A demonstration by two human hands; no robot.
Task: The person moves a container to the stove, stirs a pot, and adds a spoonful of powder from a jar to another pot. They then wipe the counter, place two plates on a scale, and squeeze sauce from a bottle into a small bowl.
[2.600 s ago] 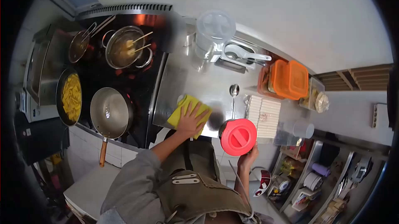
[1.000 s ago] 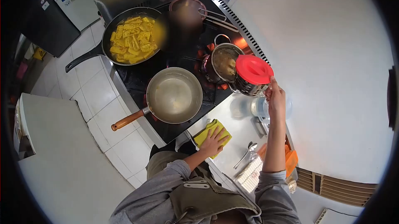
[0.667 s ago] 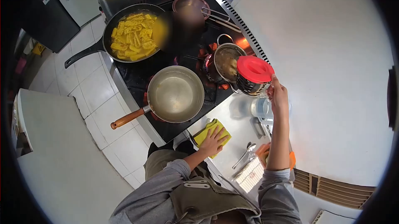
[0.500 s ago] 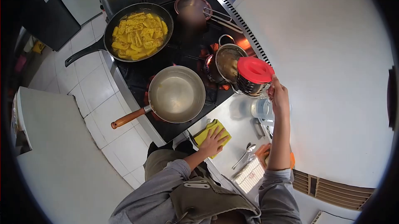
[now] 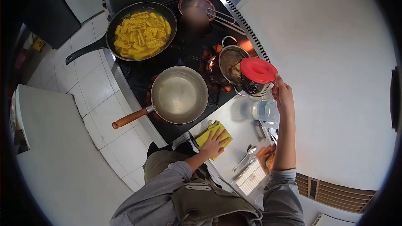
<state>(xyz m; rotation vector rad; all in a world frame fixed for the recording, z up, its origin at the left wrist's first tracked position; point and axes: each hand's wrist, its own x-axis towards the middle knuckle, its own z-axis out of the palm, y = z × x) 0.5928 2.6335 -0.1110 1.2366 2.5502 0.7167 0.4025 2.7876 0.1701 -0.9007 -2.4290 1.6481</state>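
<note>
My right hand [image 5: 282,92] grips the handle of a jug [image 5: 252,87] with a red lid [image 5: 258,70] and dark printing on its side. The jug is tilted over a small two-handled pot [image 5: 233,53], and a thin dark stream seems to run from its lip into the pot. Brownish liquid with pale pieces shows inside the pot; part of it is hidden behind the jug. On the counter, my left hand [image 5: 214,143] lies flat with fingers spread on a folded yellow cloth [image 5: 222,133].
Flames [image 5: 212,63] burn beside the pot. A wooden-handled pan [image 5: 179,95] and a black frying pan [image 5: 109,37] of yellow strips in liquid sit on the stove. Behind is a copper-coloured pan [image 5: 197,6]. A clear pitcher [image 5: 266,111], spoon [image 5: 246,156] and white packet [image 5: 250,177] stand on the counter.
A thin dark stream now shows at the jug's lip above the pot. The jug and my right hand have barely shifted; my left hand stays on the cloth.
</note>
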